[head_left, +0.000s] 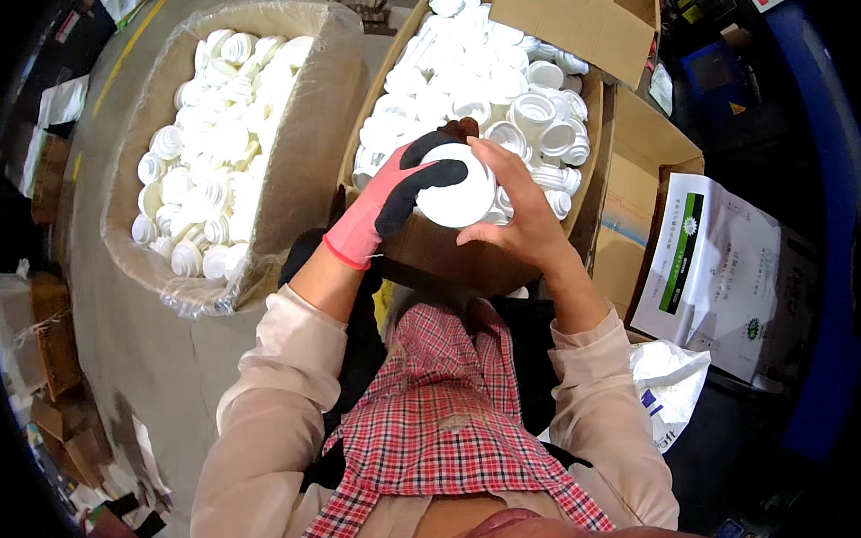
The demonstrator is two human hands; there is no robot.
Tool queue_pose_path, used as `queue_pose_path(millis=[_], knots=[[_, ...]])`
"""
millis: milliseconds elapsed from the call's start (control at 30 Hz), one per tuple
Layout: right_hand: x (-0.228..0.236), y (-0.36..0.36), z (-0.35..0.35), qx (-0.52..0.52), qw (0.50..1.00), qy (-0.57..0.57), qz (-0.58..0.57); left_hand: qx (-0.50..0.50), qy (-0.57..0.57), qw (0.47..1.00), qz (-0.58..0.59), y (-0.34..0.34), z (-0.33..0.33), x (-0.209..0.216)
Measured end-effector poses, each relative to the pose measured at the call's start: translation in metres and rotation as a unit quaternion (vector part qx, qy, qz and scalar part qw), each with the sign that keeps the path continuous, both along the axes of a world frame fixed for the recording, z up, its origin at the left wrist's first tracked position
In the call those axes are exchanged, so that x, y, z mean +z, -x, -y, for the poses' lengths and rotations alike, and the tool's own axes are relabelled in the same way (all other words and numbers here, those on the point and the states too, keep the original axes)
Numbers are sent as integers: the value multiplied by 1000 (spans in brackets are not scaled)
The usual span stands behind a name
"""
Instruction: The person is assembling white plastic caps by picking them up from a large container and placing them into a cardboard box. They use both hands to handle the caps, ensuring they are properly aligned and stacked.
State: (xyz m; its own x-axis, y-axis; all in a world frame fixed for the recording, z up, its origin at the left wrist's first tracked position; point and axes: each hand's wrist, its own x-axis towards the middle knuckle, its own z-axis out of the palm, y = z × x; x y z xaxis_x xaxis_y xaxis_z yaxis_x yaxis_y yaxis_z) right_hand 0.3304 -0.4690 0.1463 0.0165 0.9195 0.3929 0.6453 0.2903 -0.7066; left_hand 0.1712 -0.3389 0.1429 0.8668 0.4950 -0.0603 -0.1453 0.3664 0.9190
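Over the nearer edge of the right box I hold a round white plastic cap (455, 196) with both hands, its flat face showing. My left hand (387, 199), in a pink glove with black fingers, is closed on its left side, thumb across the face. Bare, my right hand (527, 211) curls round the right side, index finger at the top and thumb below; its other fingers are mostly hidden. Beneath lies a cardboard box (450, 260) full of white plastic caps (534, 111), many ring-shaped.
At left stands a plastic-lined box (307, 141) heaped with similar white caps (201, 180). A cardboard flap (576, 27) lies over the right box's far corner. To the right are another open carton (638, 153), a printed white sack (724, 270) and a crumpled white bag (668, 382).
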Motion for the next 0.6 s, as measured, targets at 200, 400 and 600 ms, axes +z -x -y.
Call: queue_pose_path(millis=[200,400,600], knots=[[-6,9,6,-8,1000,-16,11,55,-51,997,-23,2,12,-25],[-20,1,1,27,1000,1,-16,104,-66,991,-49,3,19,-36],[-61,-43,-17,-92,985,121,-80,221,-145,964,20,33,-29,-58]])
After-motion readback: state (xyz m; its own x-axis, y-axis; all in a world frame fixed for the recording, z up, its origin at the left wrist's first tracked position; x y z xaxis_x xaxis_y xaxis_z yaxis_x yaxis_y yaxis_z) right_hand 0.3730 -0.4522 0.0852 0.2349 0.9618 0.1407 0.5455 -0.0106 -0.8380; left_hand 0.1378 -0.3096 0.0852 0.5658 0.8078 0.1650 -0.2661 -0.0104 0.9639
